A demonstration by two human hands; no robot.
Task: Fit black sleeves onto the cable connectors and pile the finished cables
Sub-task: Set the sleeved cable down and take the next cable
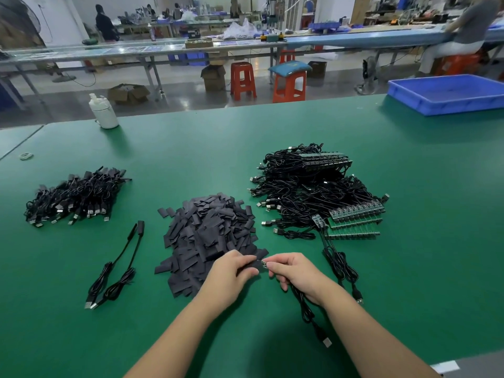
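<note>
My left hand (233, 271) pinches a flat black sleeve (255, 265) just in front of the loose sleeve heap (207, 236). My right hand (293, 271) pinches the small green connector board (263, 263) of a black cable (309, 315), its tip meeting the sleeve's open end. The cable hangs down from that hand to a USB plug (326, 342) on the mat. Two sleeved cables (117, 271) lie side by side at the left. A pile of finished cables (73, 197) sits further back left. Unsleeved cables on green boards (321, 192) are heaped at the right.
The green mat (191, 148) carries a white jug (105, 111) at the back left and a blue bin (450, 94) at the back right. One more loose cable (342, 266) lies right of my right hand. Stools, benches and seated people fill the background.
</note>
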